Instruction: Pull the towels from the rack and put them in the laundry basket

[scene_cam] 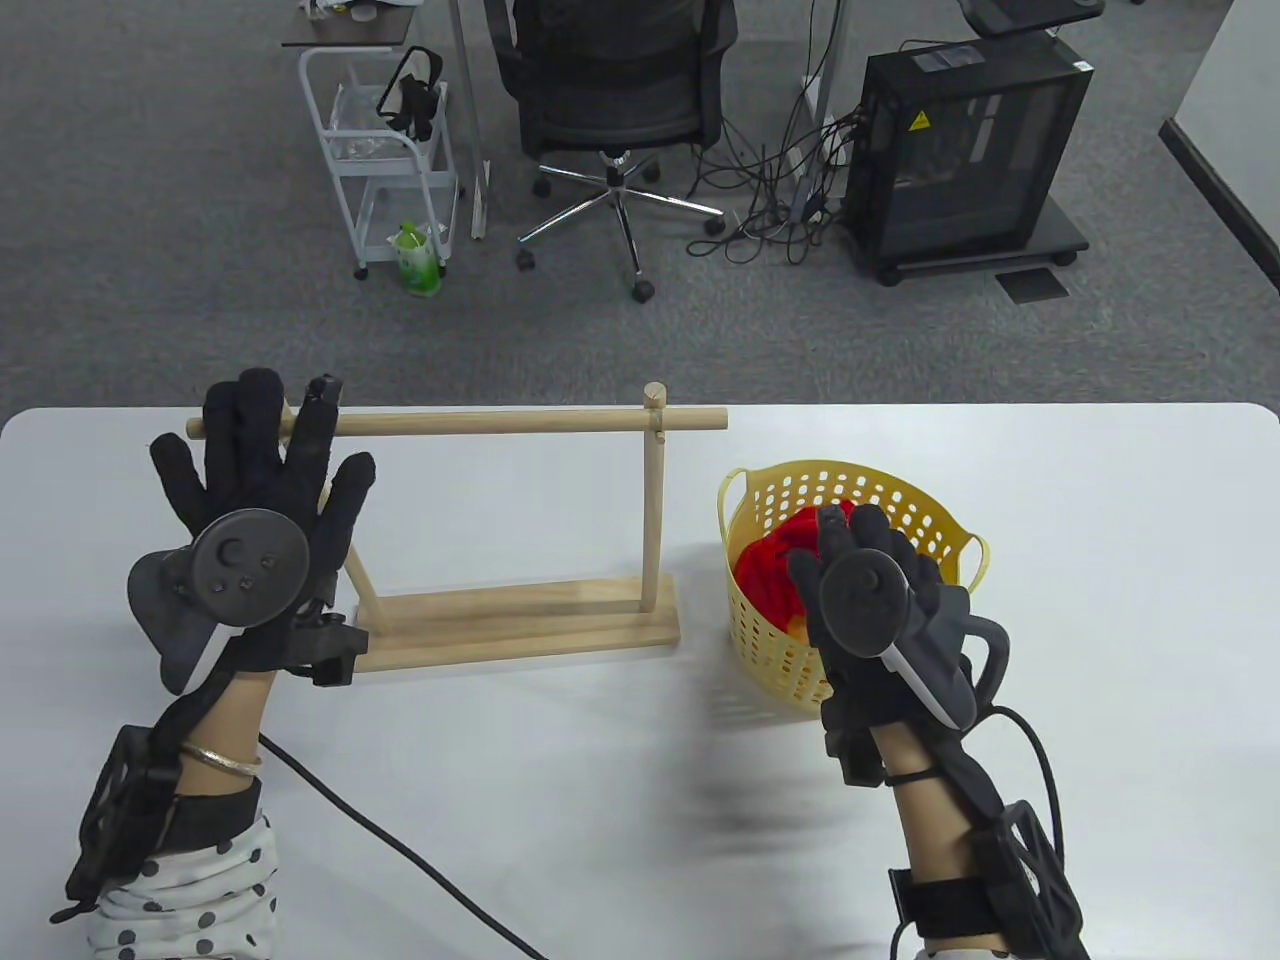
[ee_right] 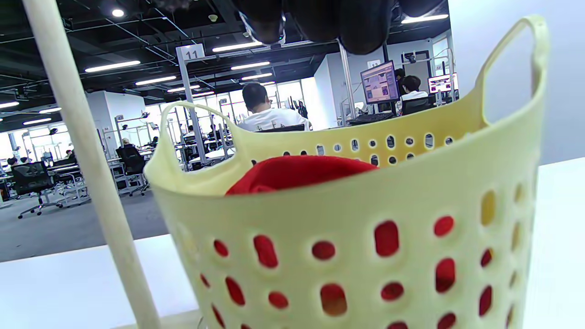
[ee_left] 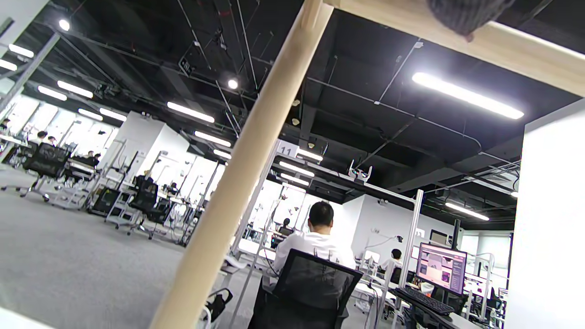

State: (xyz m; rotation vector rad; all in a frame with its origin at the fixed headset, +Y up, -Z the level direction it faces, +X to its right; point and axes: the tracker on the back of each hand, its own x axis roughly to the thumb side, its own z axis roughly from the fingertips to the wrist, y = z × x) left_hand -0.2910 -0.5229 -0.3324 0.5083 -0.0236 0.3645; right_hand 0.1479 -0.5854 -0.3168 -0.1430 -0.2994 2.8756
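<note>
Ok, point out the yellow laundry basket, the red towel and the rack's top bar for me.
laundry basket [scene_cam: 880,482]: table view, far perforated wall.
red towel [scene_cam: 770,575]: table view, folds inside the basket.
rack's top bar [scene_cam: 500,423]: table view, bare middle of the wooden rod.

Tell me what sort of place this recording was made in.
Most likely an open-plan office or lab used for data recording. A white table stands on grey carpet near an office chair and a computer tower; the wrist views show numbered pillars, monitors and seated people.
</note>
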